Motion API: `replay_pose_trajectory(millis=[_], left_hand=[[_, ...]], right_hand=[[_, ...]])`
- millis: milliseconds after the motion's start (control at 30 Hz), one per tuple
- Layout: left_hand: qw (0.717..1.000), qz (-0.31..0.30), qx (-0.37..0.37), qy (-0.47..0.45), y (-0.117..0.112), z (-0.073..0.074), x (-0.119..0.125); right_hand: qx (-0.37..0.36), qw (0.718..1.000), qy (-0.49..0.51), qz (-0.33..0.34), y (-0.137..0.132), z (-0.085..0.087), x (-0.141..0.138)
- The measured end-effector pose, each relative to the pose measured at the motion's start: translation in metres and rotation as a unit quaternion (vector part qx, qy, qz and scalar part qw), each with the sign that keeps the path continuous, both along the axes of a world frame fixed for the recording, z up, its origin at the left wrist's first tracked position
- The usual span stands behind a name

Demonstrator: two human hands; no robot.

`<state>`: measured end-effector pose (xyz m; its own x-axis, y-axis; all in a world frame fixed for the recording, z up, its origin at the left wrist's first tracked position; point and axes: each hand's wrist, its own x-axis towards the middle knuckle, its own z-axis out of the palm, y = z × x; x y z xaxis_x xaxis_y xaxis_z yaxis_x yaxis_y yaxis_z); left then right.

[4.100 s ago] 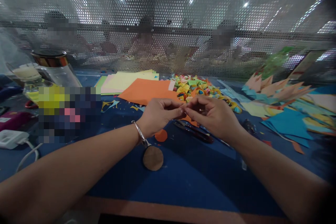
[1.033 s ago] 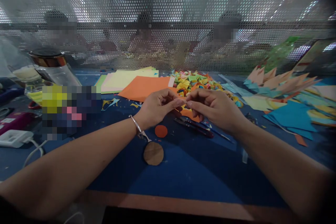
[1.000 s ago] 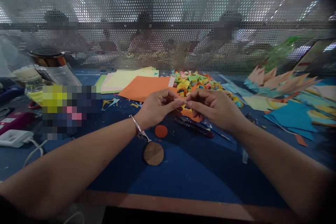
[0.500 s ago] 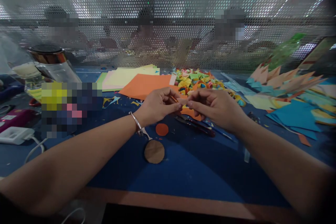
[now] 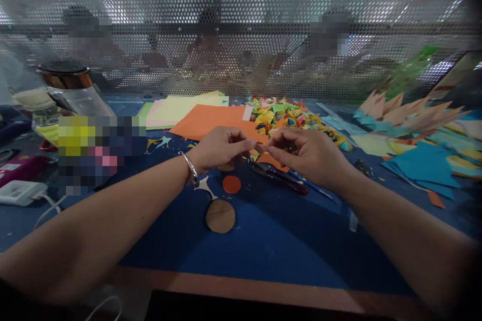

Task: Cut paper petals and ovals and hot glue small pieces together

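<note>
Between the fingertips of both hands is a small pale paper piece (image 5: 261, 148), mostly covered by the fingers. My left hand (image 5: 228, 147) pinches it from one side, thumb against forefinger. From the other side my right hand (image 5: 307, 154) pinches it as well. Beneath the hands lie dark-handled scissors (image 5: 280, 177) and an orange paper scrap (image 5: 271, 161). An orange paper disc (image 5: 231, 184) lies nearer to me, with a larger brown cardboard disc (image 5: 220, 216) in front of it. Beside the left wrist is a pale paper offcut (image 5: 205, 187).
Orange sheets (image 5: 211, 121) and pale yellow sheets (image 5: 181, 110) lie behind the hands, beside a heap of folded coloured paper (image 5: 282, 114). Spiky folded pieces (image 5: 406, 110) and blue sheets (image 5: 422, 168) are on the right. A glass jar (image 5: 81, 95) and white charger (image 5: 22, 193) stand left.
My left hand has shifted slightly left, and its fingers have moved along the paper piece. More of the pale offcut shows beside the wrist. The right hand has barely moved.
</note>
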<state>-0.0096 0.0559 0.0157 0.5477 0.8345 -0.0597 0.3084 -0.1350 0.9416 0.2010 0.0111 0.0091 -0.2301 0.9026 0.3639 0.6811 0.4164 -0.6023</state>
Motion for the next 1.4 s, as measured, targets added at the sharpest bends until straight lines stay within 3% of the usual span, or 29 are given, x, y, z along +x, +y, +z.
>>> replay_pose_trajectory(millis=[67,133,267,400,633,700,767,833,900,1000,1100,1200,1400], left_hand=[[0.991,-0.047,0.063,0.113,0.006,0.006,-0.008],[0.964,-0.113,0.122,0.209,0.01,0.012,-0.015],[0.918,-0.191,0.169,0.304,0.01,0.017,-0.019],[0.897,-0.221,0.187,0.335,0.005,0.017,-0.017],[0.893,-0.238,0.179,0.339,0.004,0.018,-0.016],[0.907,-0.224,0.167,0.315,0.006,0.018,-0.016],[0.94,-0.188,0.135,0.251,0.007,0.015,-0.015],[0.977,-0.136,0.065,0.153,0.009,0.012,-0.013],[0.995,-0.078,-0.026,0.053,0.01,0.009,-0.011],[0.99,-0.031,-0.126,-0.05,0.009,0.005,-0.007],[0.981,-0.027,-0.169,-0.095,0.006,0.001,-0.005],[0.979,-0.022,-0.172,-0.11,0.002,-0.001,-0.001],[0.984,0.022,-0.105,-0.143,-0.007,-0.003,0.007]], right_hand=[[-0.028,0.999,-0.018,0.006,0.0,0.001,0.0],[-0.092,0.995,-0.042,0.025,-0.001,0.001,-0.001],[-0.199,0.974,-0.089,0.053,-0.004,0.004,-0.006],[-0.181,0.971,-0.146,0.062,-0.005,0.003,-0.01],[-0.135,0.952,-0.27,0.05,-0.004,-0.001,-0.013],[-0.129,0.948,-0.288,0.044,-0.006,-0.001,-0.013],[-0.115,0.948,-0.296,0.039,-0.008,0.0,-0.013],[-0.096,0.954,-0.28,0.038,-0.009,0.0,-0.013],[-0.067,0.968,-0.24,0.031,-0.01,0.001,-0.012],[0.0,0.982,-0.188,0.031,-0.011,0.003,-0.009],[0.056,0.98,-0.182,0.058,-0.012,0.003,-0.008],[0.079,0.977,-0.183,0.073,-0.012,0.001,-0.007],[0.065,0.984,-0.158,0.056,-0.011,0.003,-0.007]])
